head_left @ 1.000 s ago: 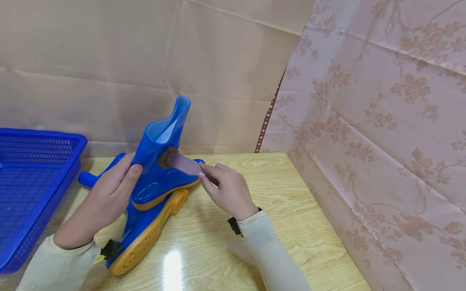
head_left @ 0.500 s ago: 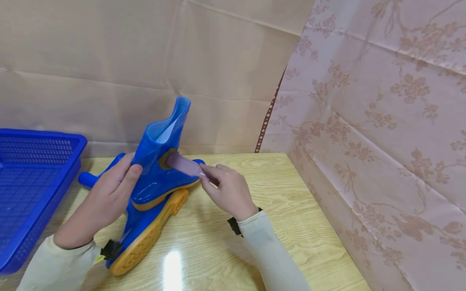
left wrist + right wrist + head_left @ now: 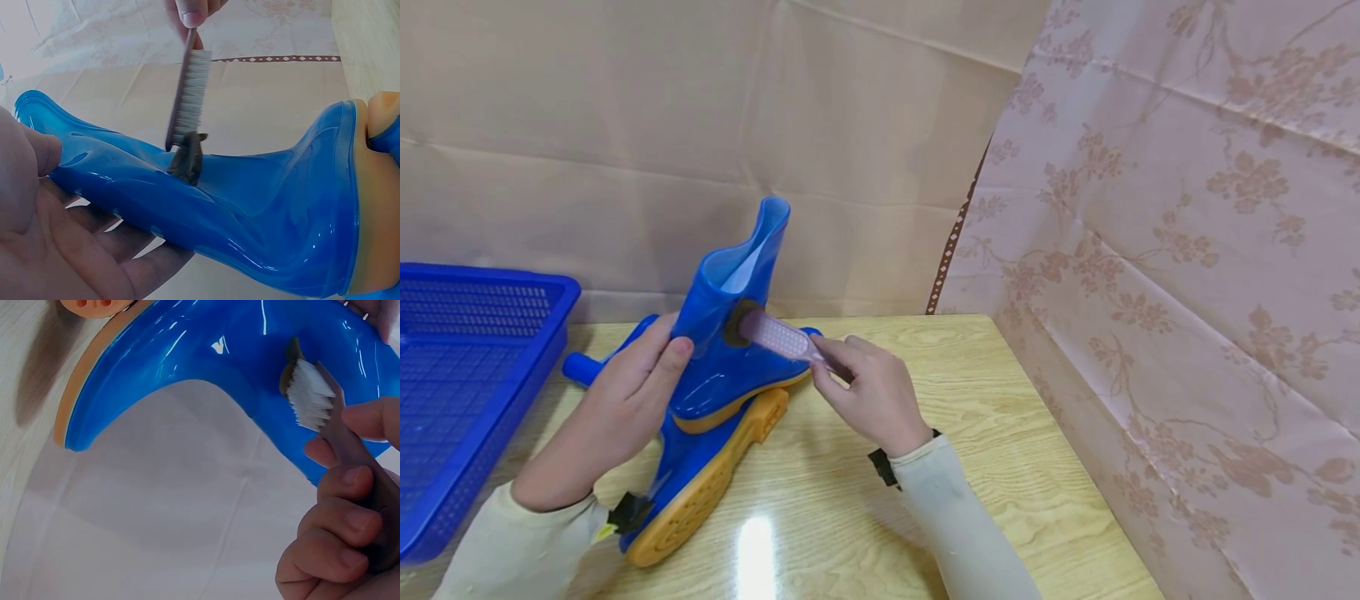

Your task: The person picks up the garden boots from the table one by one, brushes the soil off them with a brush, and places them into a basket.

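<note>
A blue rain boot with an orange sole stands tilted, its opening upward. My left hand grips its shaft from the left; in the left wrist view the thumb lies on one side and the fingers support beneath. A brown, mud-like patch sticks to the shaft. My right hand holds a pinkish-purple brush by its handle. In the right wrist view the brush's white bristles touch the brown patch. Below lies a second blue boot on its side, orange sole showing.
A blue perforated plastic basket stands at the left. The wooden table extends to the right of the boots. A beige cloth hangs behind, and a pink floral cloth hangs along the right side.
The brush has turned slightly in my right hand, so a dotted pattern on its back now shows. Its head has shifted a little up and left. My left hand keeps its grip.
</note>
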A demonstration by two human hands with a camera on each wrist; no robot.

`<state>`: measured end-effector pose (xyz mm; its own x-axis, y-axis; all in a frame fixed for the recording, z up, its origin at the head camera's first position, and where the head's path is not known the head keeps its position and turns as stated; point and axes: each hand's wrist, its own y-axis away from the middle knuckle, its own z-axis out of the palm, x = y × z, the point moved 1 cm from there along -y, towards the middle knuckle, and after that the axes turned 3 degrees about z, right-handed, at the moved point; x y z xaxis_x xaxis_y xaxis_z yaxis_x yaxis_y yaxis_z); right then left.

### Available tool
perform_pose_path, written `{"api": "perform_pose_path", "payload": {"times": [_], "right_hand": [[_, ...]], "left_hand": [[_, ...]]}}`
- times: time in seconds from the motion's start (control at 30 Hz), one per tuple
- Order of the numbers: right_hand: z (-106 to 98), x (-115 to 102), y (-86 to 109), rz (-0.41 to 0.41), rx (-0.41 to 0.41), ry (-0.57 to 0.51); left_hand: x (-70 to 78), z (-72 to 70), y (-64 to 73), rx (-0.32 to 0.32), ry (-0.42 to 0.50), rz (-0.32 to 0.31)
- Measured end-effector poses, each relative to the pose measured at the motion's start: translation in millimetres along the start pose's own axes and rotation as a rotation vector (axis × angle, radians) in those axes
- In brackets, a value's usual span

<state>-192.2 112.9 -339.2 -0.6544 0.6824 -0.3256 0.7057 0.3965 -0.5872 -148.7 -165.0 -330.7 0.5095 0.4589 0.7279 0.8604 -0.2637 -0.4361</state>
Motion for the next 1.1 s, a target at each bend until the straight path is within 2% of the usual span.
{"api": "perform_pose_path", "payload": {"times": [0.37,0.47,0.6,0.83,1.0,1.1], "right_hand": [[3.9,-3.1,0.0,-0.106,0.011,-0.059],[3.9,-2.7,0.3,-0.096,0.001,-0.055],[2.6,-1.1,0.3,-0.043,-0.015,-0.007],[2.4,2.6,-0.7,0.052,-0.093,0.036],[1.9,2.5,-0.1,0.060,-0.098,0.035],[2.6,1.3,0.4,0.045,-0.104,0.026]], "left_hand": [[-0.7,0.3,0.2,0.002,-0.014,-0.009],[-0.5,-0.2,0.5,0.002,-0.012,-0.019],[-0.5,0.0,0.7,-0.006,-0.005,-0.021],[0.5,1.1,0.7,-0.012,-0.011,-0.013],[0.9,1.3,0.4,-0.017,-0.026,-0.034],[1.1,1.6,0.2,-0.015,-0.017,-0.022]]}}
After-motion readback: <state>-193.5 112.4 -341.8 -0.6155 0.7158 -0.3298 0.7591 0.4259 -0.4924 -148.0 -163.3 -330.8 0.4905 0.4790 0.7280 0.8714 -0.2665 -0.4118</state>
